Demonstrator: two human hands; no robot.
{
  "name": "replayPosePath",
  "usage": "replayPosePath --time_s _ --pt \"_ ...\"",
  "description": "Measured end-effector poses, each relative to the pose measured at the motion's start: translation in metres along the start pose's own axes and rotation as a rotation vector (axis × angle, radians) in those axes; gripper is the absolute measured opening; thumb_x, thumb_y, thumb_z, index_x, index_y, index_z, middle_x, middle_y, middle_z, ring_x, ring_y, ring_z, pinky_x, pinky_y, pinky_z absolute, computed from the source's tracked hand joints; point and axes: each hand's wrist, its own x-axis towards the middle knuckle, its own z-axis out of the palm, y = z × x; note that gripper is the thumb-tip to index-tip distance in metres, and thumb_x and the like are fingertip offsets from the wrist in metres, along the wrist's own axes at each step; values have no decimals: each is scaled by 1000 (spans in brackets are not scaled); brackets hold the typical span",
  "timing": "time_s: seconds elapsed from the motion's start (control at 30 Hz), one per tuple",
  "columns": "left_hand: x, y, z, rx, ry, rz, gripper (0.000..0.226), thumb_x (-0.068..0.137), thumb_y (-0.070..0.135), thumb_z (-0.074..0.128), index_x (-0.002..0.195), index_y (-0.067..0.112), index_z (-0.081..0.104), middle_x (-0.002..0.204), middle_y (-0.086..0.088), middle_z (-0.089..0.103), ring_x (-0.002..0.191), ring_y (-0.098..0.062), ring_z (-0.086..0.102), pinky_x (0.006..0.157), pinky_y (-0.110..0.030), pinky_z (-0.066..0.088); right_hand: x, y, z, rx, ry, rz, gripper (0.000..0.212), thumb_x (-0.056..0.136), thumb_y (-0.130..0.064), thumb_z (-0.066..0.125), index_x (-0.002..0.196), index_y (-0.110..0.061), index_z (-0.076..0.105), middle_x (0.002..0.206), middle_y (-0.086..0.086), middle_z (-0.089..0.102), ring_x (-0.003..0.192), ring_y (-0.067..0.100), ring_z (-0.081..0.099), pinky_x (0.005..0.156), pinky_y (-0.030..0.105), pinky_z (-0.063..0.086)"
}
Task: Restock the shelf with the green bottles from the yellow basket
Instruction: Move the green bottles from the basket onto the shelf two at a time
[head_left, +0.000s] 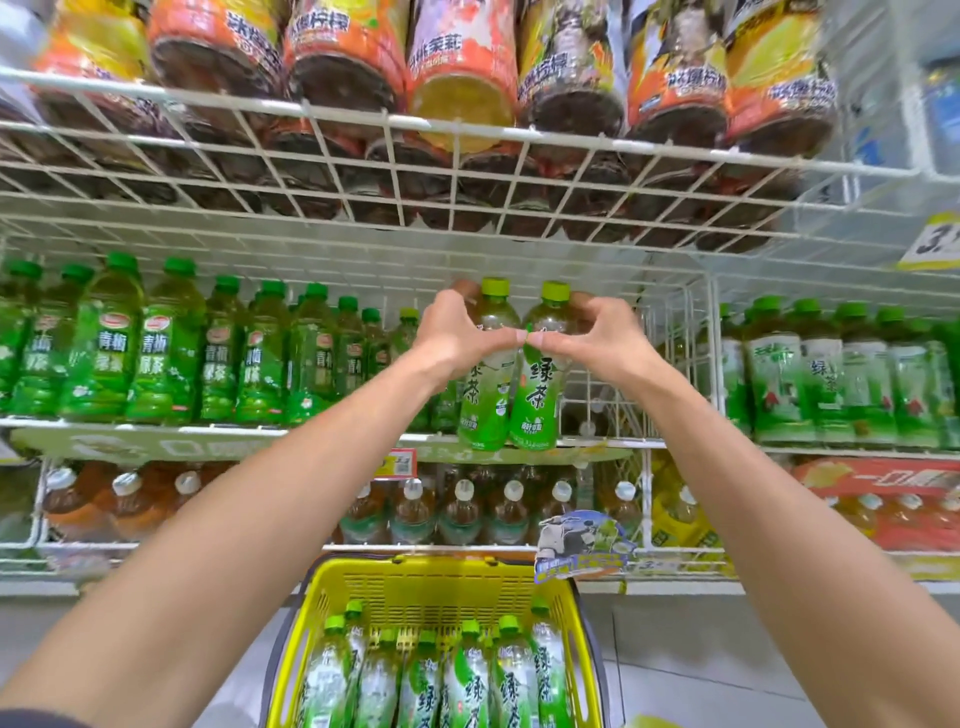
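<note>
Yellow basket (332, 613) sits nearest, its slotted plastic walls packed with more green bottles (470, 680). Farther off, the white wire shelf (613, 405) has open room right of centre, crowded either side. Left hand (457, 332) and right hand (597, 338) each wrap one upright bottle (537, 395) at its front edge.

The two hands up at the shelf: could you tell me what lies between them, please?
In the head view, two green tea bottles stand side by side between the left hand and right hand: the left bottle and the right bottle, thumbs meeting in front.
</note>
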Motion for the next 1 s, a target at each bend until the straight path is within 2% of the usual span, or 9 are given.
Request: replayPosePath --time_s 0.13,0.2,0.27,0.37,0.43,0.53,0.63,0.8,1.0 --pt "7 1 0 3 -62 -16 99 69 53 88 148 15 44 146 -7 54 130 -26 54 106 -37 46 8 5 0 -13 -33 18 79 65 -58 88 132 -23 64 122 -17 69 115 5 64 109 36 46" --pt "7 8 -12 10 -204 -78 95 80 48 81 155 15 34 151 -10 49 123 -25 56 89 -24 49 11 9 -3 -12 -68 12 68 74 -46 87 133 -25 62 119 -24 65 114 3 61 110 33 43" --pt "13 11 -27 29 -327 -97 90 84 46 78 157 19 31 150 -11 50 104 -19 62 65 -11 47 17 14 -6 -22 -104 15 77 77 -42 86 143 -22 53 128 -20 59 120 5 53 108 28 38" --pt "19 13 -35 55 -339 -72 84 80 47 81 151 22 42 141 -5 57 87 -12 66 61 -14 48 25 19 -6 -55 -70 37 100 71 -52 87 153 -20 40 154 -5 46 135 17 47 113 35 36" --pt "24 15 -26 41 -278 -74 82 73 49 86 143 22 52 131 0 62 89 -17 70 64 -26 54 32 22 -7 -45 -51 50 100 64 -58 88 149 -30 45 150 -7 51 133 15 51 114 40 39" --pt "46 9 -1 -13 -182 -11 50 71 37 90 112 19 69 113 5 72 92 -18 71 78 -43 62 47 34 -12 -13 -11 39 84 63 -51 92 136 -30 58 127 -15 65 114 8 63 104 33 49" --pt "71 -2 26 -30 -120 37 35 71 29 91 94 29 65 94 13 67 92 -11 67 77 -22 54 62 49 -17 -162 -14 9 61 70 -45 89 122 -22 67 115 -14 67 103 8 64 85 17 49" --pt "97 -29 63 -13 -189 66 77 70 32 91 137 33 53 117 3 67 102 -15 67 91 -38 57 77 98 -7 -83 -51 31 48 73 -40 88 115 -23 72 108 -12 72 100 11 68 87 27 54" --pt "129 -47 83 9 -178 40 75 69 35 92 135 32 56 115 5 66 94 -8 65 86 -29 56 94 132 -1 45 -80 56 40 75 -30 89 112 -29 74 105 -15 76 96 -2 69 97 29 53"
